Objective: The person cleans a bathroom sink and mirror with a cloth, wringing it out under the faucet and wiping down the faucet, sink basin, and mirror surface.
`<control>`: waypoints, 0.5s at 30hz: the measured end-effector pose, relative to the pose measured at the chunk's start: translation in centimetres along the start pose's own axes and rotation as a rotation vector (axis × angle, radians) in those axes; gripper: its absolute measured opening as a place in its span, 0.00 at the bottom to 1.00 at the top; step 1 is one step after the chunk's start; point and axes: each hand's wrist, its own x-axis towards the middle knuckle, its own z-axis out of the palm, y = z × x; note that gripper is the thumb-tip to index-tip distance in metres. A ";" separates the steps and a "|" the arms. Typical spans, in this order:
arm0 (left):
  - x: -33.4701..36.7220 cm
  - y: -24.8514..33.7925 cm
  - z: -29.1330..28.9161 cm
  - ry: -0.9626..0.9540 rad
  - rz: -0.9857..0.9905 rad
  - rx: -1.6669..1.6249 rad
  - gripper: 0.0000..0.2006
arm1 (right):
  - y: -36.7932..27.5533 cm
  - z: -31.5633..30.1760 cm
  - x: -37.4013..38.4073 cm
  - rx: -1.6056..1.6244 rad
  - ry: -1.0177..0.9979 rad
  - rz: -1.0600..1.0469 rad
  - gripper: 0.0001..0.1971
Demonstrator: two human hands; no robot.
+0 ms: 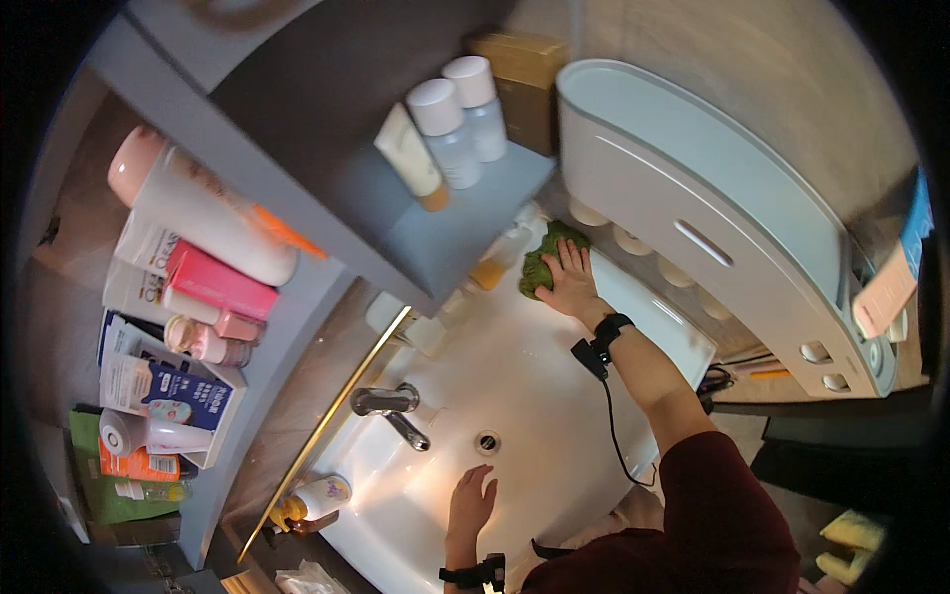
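Observation:
My right hand (569, 279) reaches to the far corner of the white sink (534, 396) and holds a bunched green cloth (535, 274) against its rim. The fingers lie over the cloth, which partly hides what is under it. My left hand (473, 503) is above the near part of the basin, beside the drain (487, 443). Its fingers are stretched out and nothing is in them. A chrome faucet (393, 408) stands at the left of the basin. Both wrists wear black straps, and a cable hangs from the right one.
A grey shelf (475, 213) with white-capped bottles (445, 129) and a tube (412, 158) juts over the sink's far left. Toiletries fill the cabinet on the left. A large white wall unit (683, 208) overhangs the right side. A pump bottle (319, 497) stands near the sink's left edge.

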 end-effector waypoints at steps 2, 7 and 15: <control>0.1 0.2 0.2 -0.005 0.042 0.037 0.14 | 1.8 -0.4 -2.6 0.002 0.077 -0.013 0.35; -0.5 0.4 0.7 -0.009 0.138 0.068 0.13 | 7.5 -2.4 -11.8 -0.025 0.195 -0.011 0.34; -4.3 0.2 -0.8 0.021 0.097 0.023 0.13 | 13.6 -4.1 -25.1 -0.153 0.285 0.146 0.33</control>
